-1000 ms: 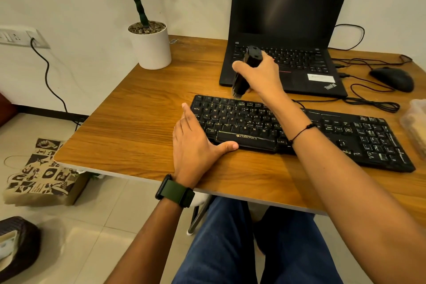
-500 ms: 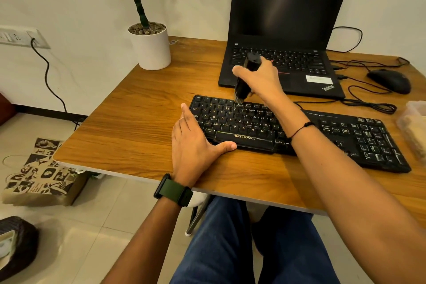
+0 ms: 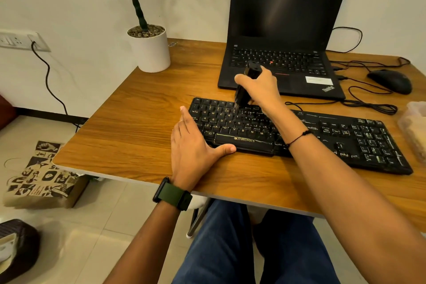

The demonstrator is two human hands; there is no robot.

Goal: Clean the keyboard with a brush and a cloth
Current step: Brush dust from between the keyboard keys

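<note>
Right hand (image 3: 260, 90) clamped around the black brush (image 3: 247, 84), bristles on the Zebronics keyboard (image 3: 322, 136) number row. Left hand (image 3: 196, 150) flat, fingers together, bracing its left end; it looks light and likely to slide.

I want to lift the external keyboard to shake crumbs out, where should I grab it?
Take the keyboard by its two short ends, one hand from each side. It is long, thin and flat on the desk, so an end grip balances it. The left hand already rests at the left end; the cable exits the back.
</note>
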